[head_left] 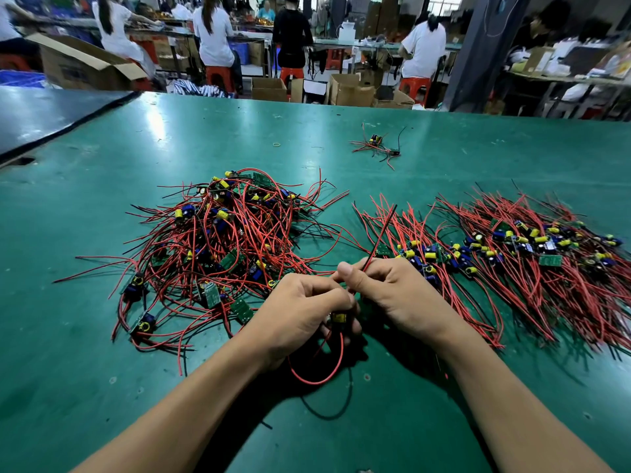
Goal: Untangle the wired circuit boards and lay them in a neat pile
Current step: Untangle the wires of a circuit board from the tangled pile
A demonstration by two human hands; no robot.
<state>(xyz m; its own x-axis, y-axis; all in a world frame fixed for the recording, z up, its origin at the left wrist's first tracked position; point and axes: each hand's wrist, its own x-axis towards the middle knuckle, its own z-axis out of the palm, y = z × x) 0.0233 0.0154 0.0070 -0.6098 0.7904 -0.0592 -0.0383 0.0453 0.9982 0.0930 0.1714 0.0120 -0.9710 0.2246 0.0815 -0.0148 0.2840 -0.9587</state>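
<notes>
Green matting is covering our bench (341,124) — tangled heap (222,240) lying left, neat pile (512,254) right. Between them our left hand (300,312) is curling round one board (338,317) while our right hand (392,291) is pinching its leads (379,237); we are judging it light, springy-wired and fragile at the joints, so favouring its edges.

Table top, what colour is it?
Teal green; the table top shows best in the head view.

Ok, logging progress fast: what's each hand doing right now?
Left hand: grips a wired circuit board.
Right hand: pinches red and black wires.
</notes>
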